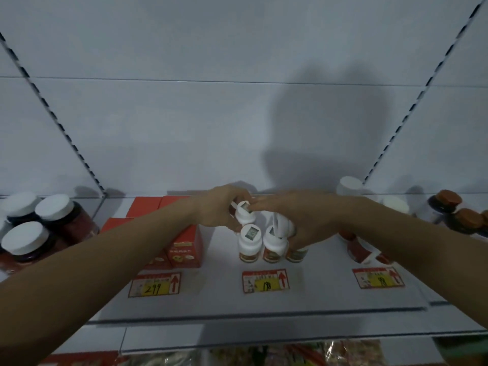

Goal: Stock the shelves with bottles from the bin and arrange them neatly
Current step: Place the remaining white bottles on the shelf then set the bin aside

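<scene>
Several small white-capped bottles with red labels stand in a cluster on the white shelf, above the "198" price tag. My left hand grips the rear bottle of the cluster from the left. My right hand reaches in from the right; its fingertips touch that bottle's cap while its fingers wrap another white bottle. Two front bottles stand upright and free. The bin is out of view.
Red boxes sit left of the cluster above a "299" tag. Large white-lidded jars fill the far left. White bottles and brown-capped bottles stand at the right. Packaged goods show on the shelf below.
</scene>
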A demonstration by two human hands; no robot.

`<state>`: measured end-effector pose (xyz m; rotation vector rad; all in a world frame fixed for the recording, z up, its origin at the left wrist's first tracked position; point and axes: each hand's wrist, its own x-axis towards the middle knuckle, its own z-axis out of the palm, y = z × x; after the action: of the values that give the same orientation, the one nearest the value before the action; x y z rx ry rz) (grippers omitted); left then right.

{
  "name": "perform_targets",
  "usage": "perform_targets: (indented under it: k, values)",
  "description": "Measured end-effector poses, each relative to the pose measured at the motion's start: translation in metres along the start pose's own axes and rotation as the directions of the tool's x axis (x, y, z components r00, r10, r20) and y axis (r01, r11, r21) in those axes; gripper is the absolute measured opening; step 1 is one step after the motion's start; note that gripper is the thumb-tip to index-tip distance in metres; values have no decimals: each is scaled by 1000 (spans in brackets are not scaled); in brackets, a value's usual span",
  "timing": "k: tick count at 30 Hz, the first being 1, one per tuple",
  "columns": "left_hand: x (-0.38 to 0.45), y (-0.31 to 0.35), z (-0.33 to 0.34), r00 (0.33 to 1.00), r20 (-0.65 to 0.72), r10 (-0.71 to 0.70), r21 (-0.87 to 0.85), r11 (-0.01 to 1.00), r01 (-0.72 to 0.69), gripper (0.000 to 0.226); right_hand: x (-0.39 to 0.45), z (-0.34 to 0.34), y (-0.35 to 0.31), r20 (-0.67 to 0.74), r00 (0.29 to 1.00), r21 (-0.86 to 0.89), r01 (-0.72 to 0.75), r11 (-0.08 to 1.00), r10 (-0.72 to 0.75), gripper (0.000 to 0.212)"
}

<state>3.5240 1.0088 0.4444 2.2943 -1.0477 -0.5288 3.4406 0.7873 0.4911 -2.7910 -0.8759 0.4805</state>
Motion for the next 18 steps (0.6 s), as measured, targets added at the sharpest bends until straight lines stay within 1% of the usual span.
perform_targets:
  k: [3,7,12,15,18]
  values:
    - [0,0,1,1000,27,-12,26,1000,11,43,3,7,2,15,1000,31,13,999,-14,98]
    - [1,0,2,999,38,-25,42,999,23,45,0,7,2,45,999,32,4,999,-5,104]
    - [3,2,3,997,68,-33,70,997,28,45,1,4,-5,78,997,44,0,999,-4,99]
    - [4,2,2,996,81,-41,77,996,35,45,0,2,-7,88,996,27,-10,1000,7,103]
    - [5,2,3,994,90,-58,74,996,52,46,1,1,-7,90,996,8,-12,1000,11,101]
